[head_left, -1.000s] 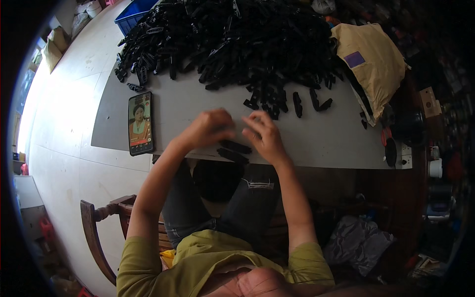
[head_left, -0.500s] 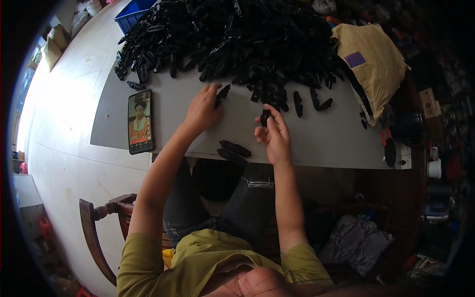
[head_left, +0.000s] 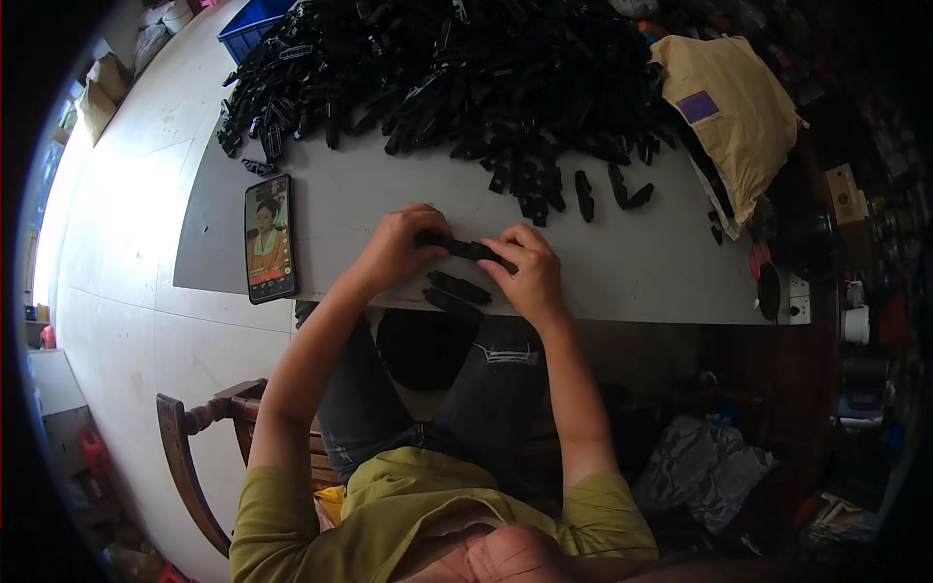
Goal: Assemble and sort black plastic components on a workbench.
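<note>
Between my two hands lies a long black plastic part, held level above the near half of the grey table. My left hand is closed on its left end, and my right hand pinches its right end. Whether it is one piece or two joined, I cannot tell. Just below it, two similar black parts rest side by side at the table's near edge. Beyond my hands a large heap of black plastic parts covers the far side, with a few loose ones in front.
A phone showing a video stands at the table's left edge. On the right sits a tan sack with a purple patch, and red-handled scissors near the corner. A blue crate is at the far left. The grey table ends before my knees.
My hands have come together from apart. The dark parts that each held now meet in one line between them, nearer to me.
</note>
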